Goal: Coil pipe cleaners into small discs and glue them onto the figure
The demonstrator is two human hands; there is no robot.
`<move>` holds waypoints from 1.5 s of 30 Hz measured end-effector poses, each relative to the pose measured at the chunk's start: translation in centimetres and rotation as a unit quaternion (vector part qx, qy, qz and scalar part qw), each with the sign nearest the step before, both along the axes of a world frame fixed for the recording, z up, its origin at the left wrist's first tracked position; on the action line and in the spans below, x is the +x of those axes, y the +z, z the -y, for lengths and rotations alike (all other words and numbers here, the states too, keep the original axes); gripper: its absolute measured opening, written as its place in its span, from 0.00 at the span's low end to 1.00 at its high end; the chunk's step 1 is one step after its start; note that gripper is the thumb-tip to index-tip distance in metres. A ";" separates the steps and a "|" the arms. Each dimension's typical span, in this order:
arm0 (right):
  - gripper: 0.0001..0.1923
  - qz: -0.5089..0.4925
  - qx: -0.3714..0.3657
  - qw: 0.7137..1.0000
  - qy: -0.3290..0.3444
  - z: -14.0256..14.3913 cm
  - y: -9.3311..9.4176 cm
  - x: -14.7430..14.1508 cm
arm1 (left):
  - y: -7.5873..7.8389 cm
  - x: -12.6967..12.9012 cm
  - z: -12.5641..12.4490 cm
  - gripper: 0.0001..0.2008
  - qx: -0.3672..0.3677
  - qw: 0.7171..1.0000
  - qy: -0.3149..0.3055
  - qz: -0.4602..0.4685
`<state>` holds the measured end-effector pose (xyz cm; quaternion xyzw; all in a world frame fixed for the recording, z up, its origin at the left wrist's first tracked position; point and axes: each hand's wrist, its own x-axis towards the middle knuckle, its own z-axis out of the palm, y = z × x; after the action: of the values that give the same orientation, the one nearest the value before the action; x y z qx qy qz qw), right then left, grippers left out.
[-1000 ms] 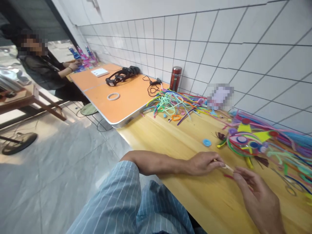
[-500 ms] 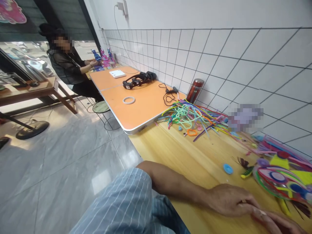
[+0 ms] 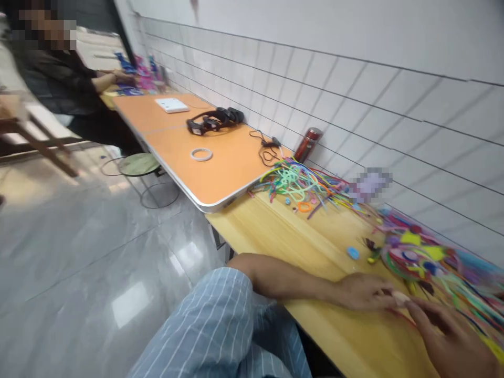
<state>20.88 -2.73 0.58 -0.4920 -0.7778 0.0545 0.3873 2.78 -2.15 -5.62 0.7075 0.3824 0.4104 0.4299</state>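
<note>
Head view: a small pale piece is being pinched at the fingertips of the left hand and the right hand, which are nearly meeting above the wooden table. A thin red strip (its far end cannot be made out) is being partly covered by the right hand. Just beyond, a decorated colourful piece is being crowded by coloured strands, whose nearer ends are being blocked from sight by the right hand. Near the left hand, a blue disc is being supported by the wood. Farther off, a tangled heap of strands is being backed by a red flask. On the orange table, a white ring and black straps are being held up, while blue items are being handled by a co-worker.
</note>
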 end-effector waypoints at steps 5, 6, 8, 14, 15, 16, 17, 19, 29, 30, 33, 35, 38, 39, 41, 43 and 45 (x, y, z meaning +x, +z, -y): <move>0.12 -0.047 0.060 0.997 0.022 3.4 3.6 -3.0 | 2.8 -1.8 3.5 0.09 -0.011 0.985 0.064 0.158; 0.11 -0.056 0.061 0.996 0.030 3.2 3.7 -3.0 | 3.2 -2.1 3.5 0.10 -0.001 0.982 0.070 0.175; 0.09 -0.072 0.066 0.994 0.039 2.6 3.6 -2.3 | 3.9 -2.2 2.8 0.13 -0.013 0.978 0.072 0.196; 0.06 -0.094 0.068 0.991 0.070 2.3 2.6 -0.3 | 7.0 -1.3 2.3 0.13 -0.076 0.984 -0.009 0.160; 0.06 -0.094 0.070 0.990 0.076 2.4 2.4 -0.2 | 7.2 -1.1 2.3 0.13 -0.081 0.985 -0.014 0.151; 0.06 -0.092 0.070 0.990 0.081 2.4 2.2 0.0 | 7.3 -0.9 2.3 0.13 -0.086 0.986 -0.016 0.144; 0.06 -0.091 0.071 0.990 0.084 2.5 2.0 0.1 | 7.3 -0.7 2.2 0.13 -0.091 0.986 -0.015 0.141; 0.07 -0.092 0.075 0.989 0.086 2.6 1.6 0.3 | 6.9 -0.3 2.0 0.13 -0.106 0.984 -0.005 0.145; 0.09 -0.115 0.098 0.986 0.069 3.0 0.3 -0.9 | 5.6 1.0 2.9 0.11 -0.167 0.943 0.094 0.272; 0.09 -0.117 0.102 0.986 0.066 3.0 0.2 -1.1 | 5.5 1.2 2.9 0.11 -0.178 0.935 0.101 0.289; 0.08 -0.119 0.106 0.985 0.060 2.8 -0.5 -1.5 | 5.2 1.9 2.8 0.13 -0.209 0.911 0.119 0.336; 0.08 -0.122 0.090 0.987 0.051 2.6 -0.9 -1.7 | 4.9 2.3 2.8 0.15 -0.230 0.898 0.125 0.355; 0.06 -0.136 0.049 0.989 0.028 2.3 -1.1 -1.7 | 4.4 2.4 2.9 0.16 -0.250 0.894 0.117 0.352; 0.05 -0.142 0.037 0.989 0.023 2.3 -1.1 -1.6 | 4.3 2.4 2.9 0.15 -0.253 0.897 0.113 0.344; 0.04 -0.155 0.014 0.988 0.015 2.2 -0.8 -1.4 | 4.2 2.1 3.0 0.15 -0.247 0.907 0.107 0.324; 0.04 -0.164 -0.005 0.986 0.009 2.1 -0.5 -1.0 | 4.3 1.7 2.9 0.16 -0.228 0.921 0.103 0.300; 0.04 -0.161 -0.017 0.987 0.008 2.0 -0.3 -0.6 | 4.4 1.3 2.7 0.16 -0.202 0.936 0.094 0.271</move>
<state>20.27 -4.70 0.25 -0.4767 -0.7082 0.1492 0.4990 4.09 -4.81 -1.22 0.4285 0.3910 0.5395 0.6103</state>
